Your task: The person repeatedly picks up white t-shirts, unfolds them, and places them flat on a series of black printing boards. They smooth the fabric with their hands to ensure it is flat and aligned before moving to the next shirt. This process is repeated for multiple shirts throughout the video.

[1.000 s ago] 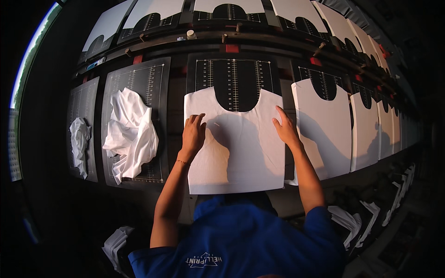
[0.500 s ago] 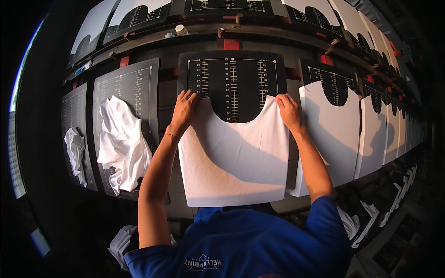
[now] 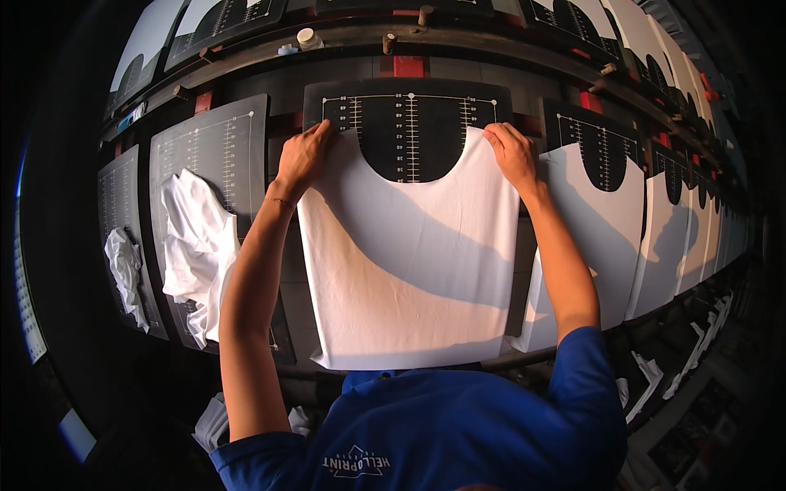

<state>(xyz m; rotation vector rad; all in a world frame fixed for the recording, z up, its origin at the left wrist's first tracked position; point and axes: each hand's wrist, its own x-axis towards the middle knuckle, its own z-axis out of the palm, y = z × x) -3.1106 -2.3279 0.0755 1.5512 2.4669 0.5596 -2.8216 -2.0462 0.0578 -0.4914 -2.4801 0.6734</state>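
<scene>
A white shirt piece (image 3: 409, 270) with a deep curved neckline lies spread over a black printing board (image 3: 385, 139) marked with white ruler scales. My left hand (image 3: 303, 157) grips its upper left shoulder corner, fingers closed at the cloth. At the opposite shoulder corner, my right hand (image 3: 514, 157) pinches the cloth between thumb and fingers. Between the two hands the neckline leaves the scales showing. The cloth's near edge hangs by my waist, and shadows fall across it.
To the left, a crumpled white cloth (image 3: 195, 245) lies on a grey board (image 3: 250, 164), with a smaller crumpled cloth (image 3: 124, 270) beyond. Right of me, another board carries a flat white piece (image 3: 589, 221). A dark rail (image 3: 344, 51) with pegs and a small jar (image 3: 309, 38) runs behind.
Both hands have moved away from my body, pulling the shirt piece's upper edge farther up the board. The neckline now covers more of the scales, and my hands are slightly wider apart.
</scene>
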